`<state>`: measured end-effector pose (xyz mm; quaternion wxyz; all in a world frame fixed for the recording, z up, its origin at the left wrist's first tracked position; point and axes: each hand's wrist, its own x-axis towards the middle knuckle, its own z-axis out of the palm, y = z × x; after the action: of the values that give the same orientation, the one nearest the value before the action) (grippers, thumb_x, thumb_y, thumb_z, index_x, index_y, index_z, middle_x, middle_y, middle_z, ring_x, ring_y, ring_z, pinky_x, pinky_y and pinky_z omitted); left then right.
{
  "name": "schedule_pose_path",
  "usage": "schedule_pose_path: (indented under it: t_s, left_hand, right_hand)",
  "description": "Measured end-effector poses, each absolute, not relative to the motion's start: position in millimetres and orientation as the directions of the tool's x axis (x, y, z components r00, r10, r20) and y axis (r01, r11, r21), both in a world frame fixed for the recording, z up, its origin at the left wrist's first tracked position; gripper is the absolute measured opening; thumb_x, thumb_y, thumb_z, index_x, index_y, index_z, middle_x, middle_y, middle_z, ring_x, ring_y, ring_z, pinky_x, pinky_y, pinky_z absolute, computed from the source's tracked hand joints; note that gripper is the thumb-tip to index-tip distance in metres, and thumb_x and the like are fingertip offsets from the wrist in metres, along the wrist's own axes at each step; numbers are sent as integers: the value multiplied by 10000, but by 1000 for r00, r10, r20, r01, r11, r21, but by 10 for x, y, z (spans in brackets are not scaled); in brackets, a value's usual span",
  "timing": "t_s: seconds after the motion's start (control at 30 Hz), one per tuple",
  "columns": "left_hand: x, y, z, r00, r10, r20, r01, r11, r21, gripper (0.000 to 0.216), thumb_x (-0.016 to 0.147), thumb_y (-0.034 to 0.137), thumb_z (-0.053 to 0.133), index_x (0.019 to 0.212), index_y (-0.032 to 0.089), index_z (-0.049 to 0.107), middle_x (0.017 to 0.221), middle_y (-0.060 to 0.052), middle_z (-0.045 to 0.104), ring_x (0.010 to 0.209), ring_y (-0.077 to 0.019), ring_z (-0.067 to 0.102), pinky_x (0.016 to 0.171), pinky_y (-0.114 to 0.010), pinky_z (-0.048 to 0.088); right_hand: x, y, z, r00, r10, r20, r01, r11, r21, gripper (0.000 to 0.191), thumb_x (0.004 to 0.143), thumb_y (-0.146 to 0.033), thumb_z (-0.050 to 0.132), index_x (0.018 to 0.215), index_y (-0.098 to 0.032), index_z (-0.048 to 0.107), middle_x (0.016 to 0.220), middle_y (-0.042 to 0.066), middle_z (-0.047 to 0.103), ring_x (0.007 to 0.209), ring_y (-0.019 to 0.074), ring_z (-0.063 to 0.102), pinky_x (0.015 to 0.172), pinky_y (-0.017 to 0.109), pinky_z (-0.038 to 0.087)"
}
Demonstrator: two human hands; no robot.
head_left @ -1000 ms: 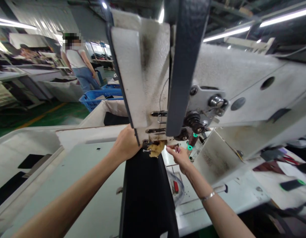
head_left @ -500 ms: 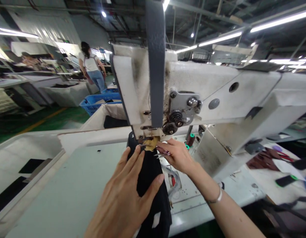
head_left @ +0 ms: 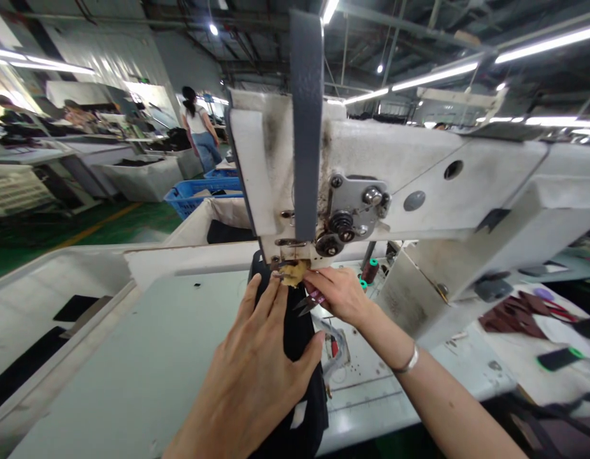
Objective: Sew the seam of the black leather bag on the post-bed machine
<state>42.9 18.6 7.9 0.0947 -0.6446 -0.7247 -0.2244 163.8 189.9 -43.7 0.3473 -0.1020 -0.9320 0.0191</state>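
Beneath the head of a white industrial sewing machine (head_left: pixel 395 153) lies a black fabric piece (head_left: pixel 297 335) with a small white patch near its front end. My left hand (head_left: pixel 257 363) rests on that fabric, fingers stretched out and thumb spread away from them. In my right hand (head_left: pixel 340 293), at the right of the needle area, are small thread snips (head_left: pixel 308 303) with pinkish handles, their blades pointing left and down over the fabric. A ragged yellowish piece (head_left: pixel 293 274) sits by the presser foot, close to the fingertips of both hands. The needle itself is hidden.
A white bin (head_left: pixel 89 370) with dark pieces stands left of the pale green tabletop (head_left: pixel 146 344). Beyond the machine are a blue basket (head_left: pixel 185 199) and a standing person (head_left: pixel 202 131). Thread spools (head_left: pixel 370 270) stand behind my right hand; a black spool (head_left: pixel 559 359) lies right.
The snips' blades now point further down and more of their handles shows. My left hand stays on the fabric. The whole view has shifted slightly.
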Motion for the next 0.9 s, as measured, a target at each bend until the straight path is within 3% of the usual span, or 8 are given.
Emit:
schedule_pose_path:
  t_s: [0.3, 0.43, 0.5, 0.57, 0.63, 0.73, 0.8, 0.9]
  left_hand:
    - [411, 212, 114, -164, 886, 433, 970, 65, 233, 597, 776, 424, 595, 1330, 207, 547, 1446, -93, 548, 1444, -355, 374, 1089, -514, 491]
    - [369, 199, 97, -148, 890, 430, 975, 58, 216, 630, 781, 427, 599, 1368, 217, 512, 1484, -83, 516, 1461, -353, 352, 1060, -513, 517]
    - [358, 199, 79, -147, 885, 441, 977, 59, 207, 627, 780, 432, 599, 1363, 220, 511, 1483, -79, 518, 1464, -349, 349, 1053, -509, 525]
    - [354, 203, 67, -152, 884, 442, 976, 64, 207, 603, 779, 433, 600, 1340, 225, 525, 1476, -75, 526, 1462, -345, 356, 1048, -500, 533]
    - [354, 204, 67, -151, 882, 446, 977, 64, 204, 597, 778, 443, 597, 1329, 225, 528, 1472, -78, 530, 1459, -344, 363, 1046, -502, 535]
    - [352, 192, 79, -144, 883, 447, 979, 61, 196, 586, 779, 453, 586, 1311, 210, 537, 1464, -92, 537, 1455, -346, 369, 1052, -511, 529]
    - [350, 184, 86, -150, 889, 433, 978, 69, 197, 582, 785, 450, 577, 1313, 210, 536, 1470, -88, 531, 1457, -337, 369, 1052, -504, 533]
    - [348, 192, 83, -157, 896, 416, 977, 80, 198, 616, 786, 453, 573, 1352, 218, 511, 1486, -72, 516, 1467, -324, 355, 1041, -493, 547]
  right_hand:
    - [1731, 1897, -486, -688, 240, 685, 177, 971, -162, 227, 1018, -242, 449, 1129, -181, 637, 1055, 100, 700, 827, 171, 649, 649, 251, 446]
    - [1788, 1830, -465, -630, 325, 705, 148, 942, -301, 187, 991, -225, 475, 1062, -185, 644, 941, 79, 665, 822, 164, 612, 676, 248, 452]
    - [1765, 1768, -450, -574, 437, 693, 121, 882, -456, 137, 941, -224, 536, 1001, -189, 654, 849, 49, 627, 762, 156, 569, 657, 242, 440]
    - [1714, 1691, -435, -524, 631, 573, 47, 693, -720, 95, 888, -219, 564, 918, -187, 647, 726, -1, 558, 623, 122, 482, 569, 215, 392]
    - [1660, 1617, -418, -560, 777, 289, -108, 277, -955, 64, 850, -225, 549, 857, -190, 602, 625, -52, 474, 491, 83, 342, 452, 181, 276]
    - [1626, 1540, -390, -731, 681, -41, -221, -292, -930, 36, 787, -232, 529, 804, -212, 504, 519, -109, 340, 411, 62, 152, 373, 175, 111]
    - [1644, 1520, -374, -784, 613, -97, -205, -403, -892, 67, 750, -223, 535, 779, -220, 475, 486, -134, 244, 416, 60, 82, 366, 177, 76]
    - [1699, 1523, -362, -788, 607, -104, -211, -424, -881, 88, 744, -220, 579, 765, -202, 495, 488, -146, 181, 444, 54, 55, 380, 172, 67]
